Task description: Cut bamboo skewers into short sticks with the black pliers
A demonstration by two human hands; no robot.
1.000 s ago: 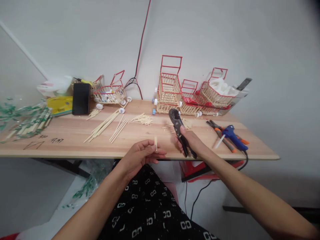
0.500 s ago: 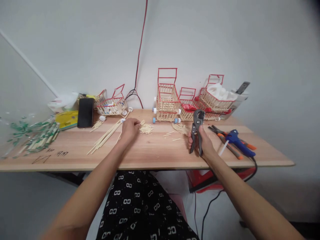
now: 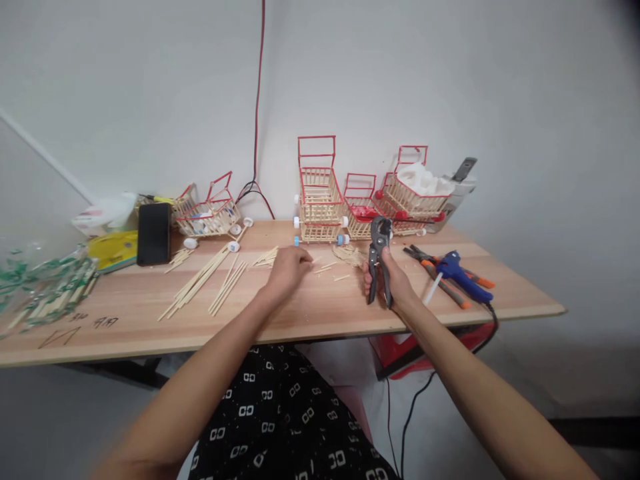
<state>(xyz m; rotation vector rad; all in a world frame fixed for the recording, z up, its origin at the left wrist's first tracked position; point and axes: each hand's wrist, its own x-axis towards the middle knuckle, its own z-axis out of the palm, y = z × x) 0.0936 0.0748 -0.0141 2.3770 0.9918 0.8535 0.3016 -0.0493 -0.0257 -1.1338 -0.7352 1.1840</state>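
My right hand (image 3: 395, 275) is wrapped round the handles of a grey pipe cutter (image 3: 381, 257), held upright with its hooked jaw on top. Bent over the table, my left hand (image 3: 287, 272) has its fingers pinched together; a short stick may be in them, but I cannot make it out. Just left of that hand lies a pile of short wooden sticks (image 3: 265, 257), partly covered by it. Several longer sticks (image 3: 227, 288) lie side by side farther left, beside a bundle of long sticks (image 3: 193, 287). Short cut pieces (image 3: 326, 267) are scattered between my hands.
Along the wall stand small stick-built shopping carts (image 3: 320, 200) with red trim. A blue glue gun (image 3: 463, 277) and orange-handled pliers (image 3: 447, 283) lie at right. A black phone (image 3: 154, 233), yellow packet (image 3: 115, 250) and plastic-wrapped sticks (image 3: 60, 293) are at left.
My left hand has moved right across the short-stick pile, uncovering longer sticks on its left. My right hand still grips the pipe cutter. The whole view has shifted slightly.
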